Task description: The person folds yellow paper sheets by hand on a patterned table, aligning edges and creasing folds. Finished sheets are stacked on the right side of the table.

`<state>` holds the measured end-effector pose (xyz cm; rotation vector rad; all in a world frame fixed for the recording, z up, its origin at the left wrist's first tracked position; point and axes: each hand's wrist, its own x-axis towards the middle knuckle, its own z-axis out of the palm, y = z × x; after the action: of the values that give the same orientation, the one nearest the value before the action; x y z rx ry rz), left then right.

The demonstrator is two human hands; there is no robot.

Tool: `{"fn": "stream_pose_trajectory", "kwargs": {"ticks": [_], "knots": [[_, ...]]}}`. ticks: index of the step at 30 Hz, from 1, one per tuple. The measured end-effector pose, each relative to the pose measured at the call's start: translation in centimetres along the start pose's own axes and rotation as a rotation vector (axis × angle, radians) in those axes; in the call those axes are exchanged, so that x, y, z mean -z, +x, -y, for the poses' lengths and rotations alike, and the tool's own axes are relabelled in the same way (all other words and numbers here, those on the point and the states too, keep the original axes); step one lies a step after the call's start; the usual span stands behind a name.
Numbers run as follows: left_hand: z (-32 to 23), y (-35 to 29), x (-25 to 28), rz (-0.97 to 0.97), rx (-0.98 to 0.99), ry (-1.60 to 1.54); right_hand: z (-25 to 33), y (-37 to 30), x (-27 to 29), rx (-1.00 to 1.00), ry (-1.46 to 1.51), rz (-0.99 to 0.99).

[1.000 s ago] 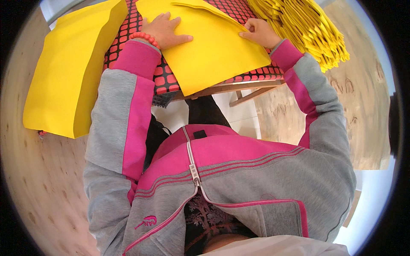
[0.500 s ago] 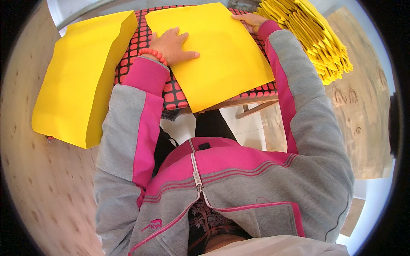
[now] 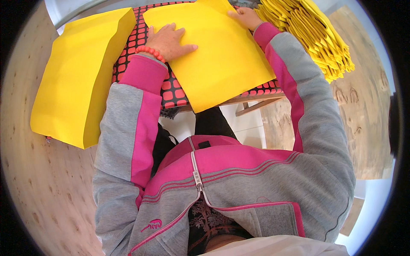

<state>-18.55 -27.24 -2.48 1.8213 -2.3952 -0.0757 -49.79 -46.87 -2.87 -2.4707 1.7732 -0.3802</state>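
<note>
A yellow sheet, felt-like or of non-woven fabric [image 3: 222, 64], lies on the table in front of me, its near corner hanging over the edge. My left hand [image 3: 167, 42], with a red bead bracelet on the wrist, rests on the sheet's left side, palm down and fingers spread. At the far right my right hand [image 3: 247, 18] is closed on the sheet's edge, thumb and fingers pinching it. Just there the far edge looks raised or folded; the frame's top cuts it off.
To the left stands a thick yellow stack or block [image 3: 72, 72]. Several folded yellow pieces are piled [image 3: 309, 34] beyond my right hand. A red-and-black patterned cloth [image 3: 173, 90] covers the table, whose wooden edge and leg [image 3: 256, 106] show below. Wood-grain boards lie at both sides.
My right hand has moved slightly left and toward the middle, bringing the sheet's far right edge with it. My left hand stays nearly in place, flat on the sheet.
</note>
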Motion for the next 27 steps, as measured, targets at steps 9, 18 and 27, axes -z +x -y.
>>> {"fn": "stream_pose_trajectory", "kwargs": {"ticks": [9, 18, 27], "knots": [[0.5, 0.3, -0.4, -0.016, -0.011, -0.015, -2.4, -0.7, 2.4, -0.371, 1.108, 0.451], [0.9, 0.4, -1.2, -0.127, -0.042, -0.045, -1.0, 0.9, 1.8, 0.065, 0.289, 0.276], [1.0, 0.3, -0.5, -0.086, -0.039, 0.001, 2.4, -1.7, -0.5, 0.554, -0.406, -0.368]]}}
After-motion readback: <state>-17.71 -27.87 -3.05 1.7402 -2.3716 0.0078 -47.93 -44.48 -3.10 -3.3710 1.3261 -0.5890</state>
